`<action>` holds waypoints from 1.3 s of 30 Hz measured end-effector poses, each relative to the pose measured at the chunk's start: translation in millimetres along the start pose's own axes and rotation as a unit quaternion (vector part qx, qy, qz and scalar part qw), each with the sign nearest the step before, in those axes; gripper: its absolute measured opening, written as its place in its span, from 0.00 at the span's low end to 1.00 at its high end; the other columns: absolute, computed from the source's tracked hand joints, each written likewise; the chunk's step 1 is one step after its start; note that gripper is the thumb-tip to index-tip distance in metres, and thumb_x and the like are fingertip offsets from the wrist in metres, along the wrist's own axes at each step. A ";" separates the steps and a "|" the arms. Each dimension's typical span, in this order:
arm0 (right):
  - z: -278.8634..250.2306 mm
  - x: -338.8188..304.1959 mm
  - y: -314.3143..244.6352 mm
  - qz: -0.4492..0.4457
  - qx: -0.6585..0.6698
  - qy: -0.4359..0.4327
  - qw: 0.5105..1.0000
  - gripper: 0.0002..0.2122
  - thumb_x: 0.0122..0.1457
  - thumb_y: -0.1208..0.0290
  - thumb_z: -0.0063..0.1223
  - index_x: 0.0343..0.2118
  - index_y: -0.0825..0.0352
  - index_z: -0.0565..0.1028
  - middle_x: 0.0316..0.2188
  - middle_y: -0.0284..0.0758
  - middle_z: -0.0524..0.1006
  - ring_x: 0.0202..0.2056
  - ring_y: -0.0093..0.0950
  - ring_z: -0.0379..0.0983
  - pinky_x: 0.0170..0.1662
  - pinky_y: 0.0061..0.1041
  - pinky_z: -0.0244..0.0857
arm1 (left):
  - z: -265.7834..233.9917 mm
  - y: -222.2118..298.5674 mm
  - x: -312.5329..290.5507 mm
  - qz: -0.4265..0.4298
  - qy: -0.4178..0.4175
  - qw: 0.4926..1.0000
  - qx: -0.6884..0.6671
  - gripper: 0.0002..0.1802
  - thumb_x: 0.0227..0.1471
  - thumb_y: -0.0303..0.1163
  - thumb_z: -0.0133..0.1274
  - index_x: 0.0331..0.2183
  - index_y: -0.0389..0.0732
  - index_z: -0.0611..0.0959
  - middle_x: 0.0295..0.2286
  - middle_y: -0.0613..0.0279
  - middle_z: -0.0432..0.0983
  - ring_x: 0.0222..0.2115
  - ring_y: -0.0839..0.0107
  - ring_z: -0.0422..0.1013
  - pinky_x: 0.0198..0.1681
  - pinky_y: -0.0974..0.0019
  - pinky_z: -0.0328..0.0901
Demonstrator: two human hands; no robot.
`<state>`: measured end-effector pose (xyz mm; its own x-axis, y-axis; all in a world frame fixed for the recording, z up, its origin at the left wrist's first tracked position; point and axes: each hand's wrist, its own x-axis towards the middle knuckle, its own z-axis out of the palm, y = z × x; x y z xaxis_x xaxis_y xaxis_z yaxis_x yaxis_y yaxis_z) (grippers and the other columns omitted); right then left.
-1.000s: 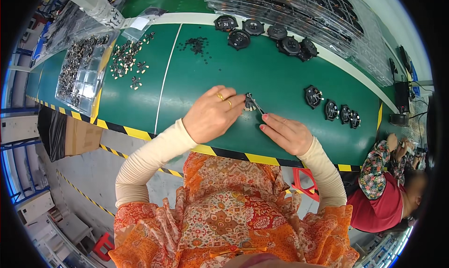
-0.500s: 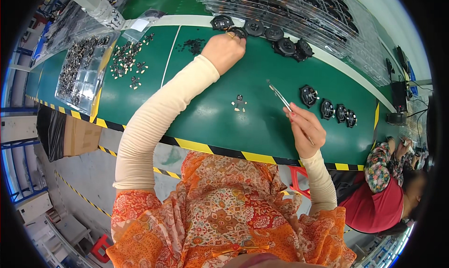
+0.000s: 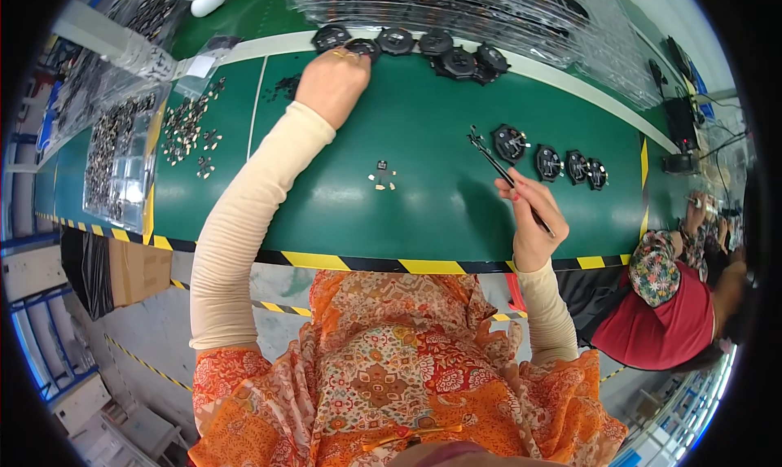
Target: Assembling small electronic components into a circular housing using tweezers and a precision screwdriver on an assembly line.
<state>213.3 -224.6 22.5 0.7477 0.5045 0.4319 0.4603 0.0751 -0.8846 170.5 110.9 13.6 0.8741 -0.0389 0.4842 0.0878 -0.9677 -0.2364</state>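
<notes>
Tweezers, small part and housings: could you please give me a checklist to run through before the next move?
1. Tweezers held in the right hand: ok.
2. Tweezer tips empty: cannot tell, too small.
3. Small black part with pale tabs lying apart from both hands: ok.
4. Left hand with a firm grip on the round black housing: cannot tell, contact hidden.
5. Loose-part pile away from the left sleeve: ok.

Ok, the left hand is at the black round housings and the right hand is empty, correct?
Not quite: the right hand holds tweezers, as the head view shows. The left hand is at the black round housings.
</notes>
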 end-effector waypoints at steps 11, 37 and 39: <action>-16.6 -25.3 6.3 0.133 0.169 0.102 0.971 0.10 0.63 0.81 0.50 0.45 0.77 0.76 0.44 0.52 0.78 0.39 0.39 0.80 0.42 0.30 0.76 | -106.6 104.9 -63.2 0.127 0.022 0.943 -0.308 0.20 0.41 0.22 0.58 0.41 0.33 0.81 0.35 0.52 0.79 0.39 0.56 0.77 0.43 0.58 0.74; 5.3 -51.4 -14.0 0.280 0.207 0.059 0.936 0.05 0.63 0.82 0.49 0.38 0.68 0.64 0.32 0.51 0.79 0.37 0.42 0.81 0.35 0.29 0.80 | -92.0 167.1 -112.8 -0.079 0.035 0.937 -0.340 0.16 0.36 0.29 0.66 0.34 0.43 0.85 0.37 0.65 0.77 0.36 0.65 0.72 0.34 0.62 0.66; 5.6 -52.2 -15.0 0.284 0.203 0.061 0.935 0.05 0.63 0.82 0.49 0.38 0.68 0.65 0.32 0.50 0.79 0.38 0.42 0.81 0.34 0.30 0.80 | -91.0 169.4 -112.6 -0.079 0.039 0.939 -0.334 0.15 0.36 0.30 0.67 0.33 0.44 0.85 0.36 0.66 0.78 0.36 0.65 0.72 0.33 0.62 0.65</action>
<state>164.7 -247.2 12.3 0.8767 0.4624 -0.1328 -0.2285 0.1573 -0.9607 43.5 -71.3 -4.3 0.8349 0.1262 0.5357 -0.1275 -0.9025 0.4114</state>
